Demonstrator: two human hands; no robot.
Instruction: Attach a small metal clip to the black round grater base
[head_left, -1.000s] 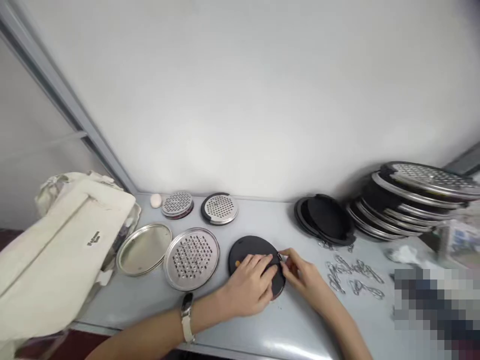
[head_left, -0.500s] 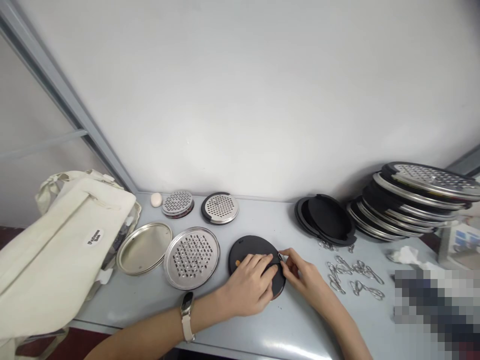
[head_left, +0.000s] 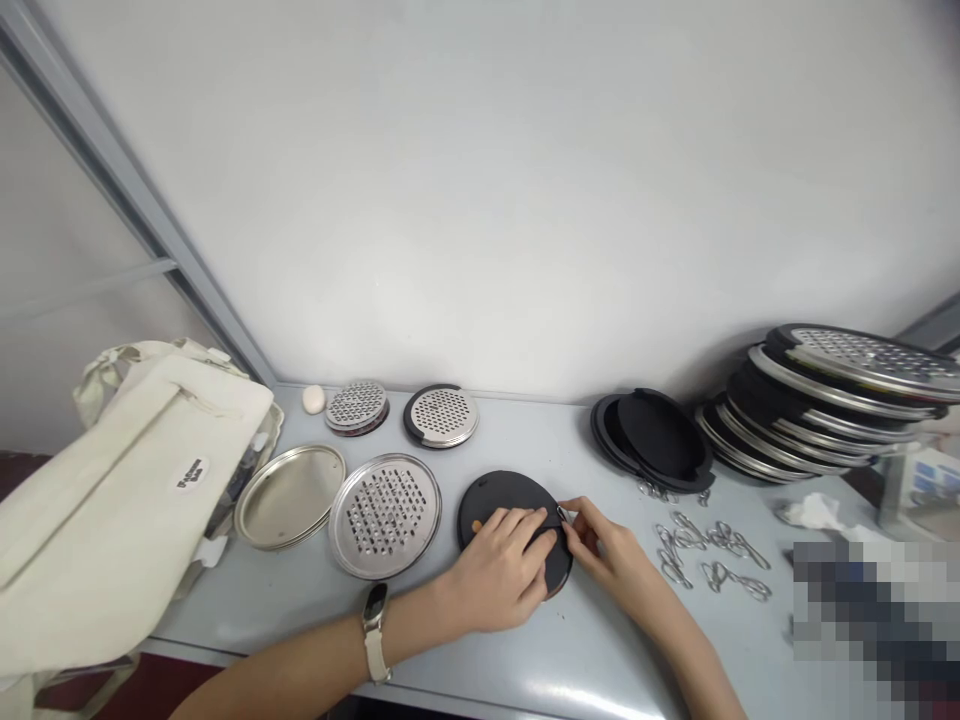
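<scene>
A round black disc (head_left: 504,497) lies flat on the grey table (head_left: 570,650). My left hand (head_left: 501,572) rests on its near right part with the fingers laid flat, pressing it down. My right hand (head_left: 609,552) is at the disc's right edge, its fingertips pinched on a small metal clip (head_left: 562,514). A small orange spot shows on the disc beside my left fingers. More loose metal clips (head_left: 709,556) lie to the right of my right hand.
A perforated steel disc (head_left: 385,515) and a plain steel lid (head_left: 290,496) lie left of the black disc. Two smaller perforated discs (head_left: 442,415) and a white ball (head_left: 313,399) sit by the wall. Black lids (head_left: 652,438), a leaning stack of discs (head_left: 821,400) and a cream bag (head_left: 120,490) flank them.
</scene>
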